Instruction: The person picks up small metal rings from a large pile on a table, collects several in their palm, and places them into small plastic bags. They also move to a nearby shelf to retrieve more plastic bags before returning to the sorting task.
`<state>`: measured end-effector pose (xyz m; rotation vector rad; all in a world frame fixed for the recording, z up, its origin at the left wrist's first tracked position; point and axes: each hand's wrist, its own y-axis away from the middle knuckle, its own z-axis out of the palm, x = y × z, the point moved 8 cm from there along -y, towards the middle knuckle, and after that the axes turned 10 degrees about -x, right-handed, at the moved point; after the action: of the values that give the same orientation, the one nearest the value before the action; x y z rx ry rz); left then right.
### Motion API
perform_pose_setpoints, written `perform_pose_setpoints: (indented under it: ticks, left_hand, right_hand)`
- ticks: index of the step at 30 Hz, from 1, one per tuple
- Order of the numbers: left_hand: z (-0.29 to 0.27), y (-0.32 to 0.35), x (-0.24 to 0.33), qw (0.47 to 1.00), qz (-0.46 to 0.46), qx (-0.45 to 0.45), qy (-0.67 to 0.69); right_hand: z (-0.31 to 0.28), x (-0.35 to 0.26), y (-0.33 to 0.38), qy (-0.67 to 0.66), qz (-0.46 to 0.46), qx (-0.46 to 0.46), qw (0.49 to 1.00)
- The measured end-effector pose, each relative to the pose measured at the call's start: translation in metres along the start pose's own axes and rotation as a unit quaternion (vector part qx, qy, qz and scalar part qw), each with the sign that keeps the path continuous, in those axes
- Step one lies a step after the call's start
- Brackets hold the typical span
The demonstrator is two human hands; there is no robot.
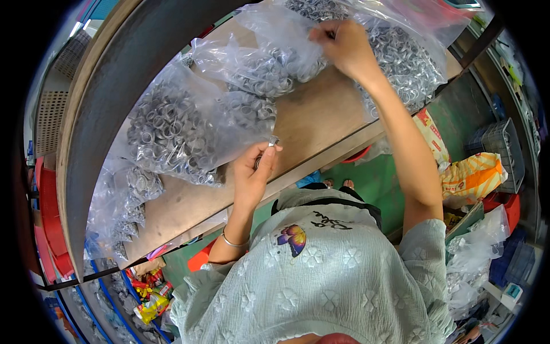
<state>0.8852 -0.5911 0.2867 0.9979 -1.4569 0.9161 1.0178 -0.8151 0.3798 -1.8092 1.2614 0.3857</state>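
My left hand [255, 169] pinches a stack of small metal rings [269, 145] just above the wooden table [312, 117], next to a clear plastic bag [180, 129] full of grey metal rings. My right hand [345, 47] reaches far forward, its fingers closed on a ring at the mouth of another clear bag of rings [395, 54]. A third bag of rings [266, 66] lies between the two hands.
More bags of rings [123, 200] lie at the table's left end. A dark curved band [109, 97] runs along the table's far side. A grey crate [498, 146], an orange sack [472, 178] and red bins [48, 218] stand on the floor around me.
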Motion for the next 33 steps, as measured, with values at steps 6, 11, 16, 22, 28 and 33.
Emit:
perform_pose_setpoints:
  ticks: [6,11,16,22,28,33]
  left_hand:
    - [0.013,-0.005,0.006,0.996,0.0,0.045,0.078]
    - [0.04,-0.017,0.002,0.918,-0.06,-0.018,0.391]
    - [0.054,-0.019,0.003,0.876,-0.037,-0.077,0.475]
    - [0.051,-0.008,0.038,0.99,0.12,0.0,-0.074]
    - [0.051,-0.013,0.054,0.97,0.173,0.08,-0.152]
    - [0.018,-0.06,0.068,0.928,0.241,0.191,-0.21]
  right_hand:
    - [0.013,-0.015,0.053,-0.055,0.006,-0.011,0.998]
    - [0.015,0.002,0.069,-0.161,0.043,-0.012,0.986]
    - [0.017,0.009,0.074,-0.217,0.016,-0.004,0.976]
    - [0.022,0.02,0.083,-0.22,0.048,-0.034,0.974]
    - [0.021,0.021,0.082,-0.223,0.039,-0.049,0.973]
    - [0.025,-0.007,0.089,-0.136,-0.038,-0.01,0.99]
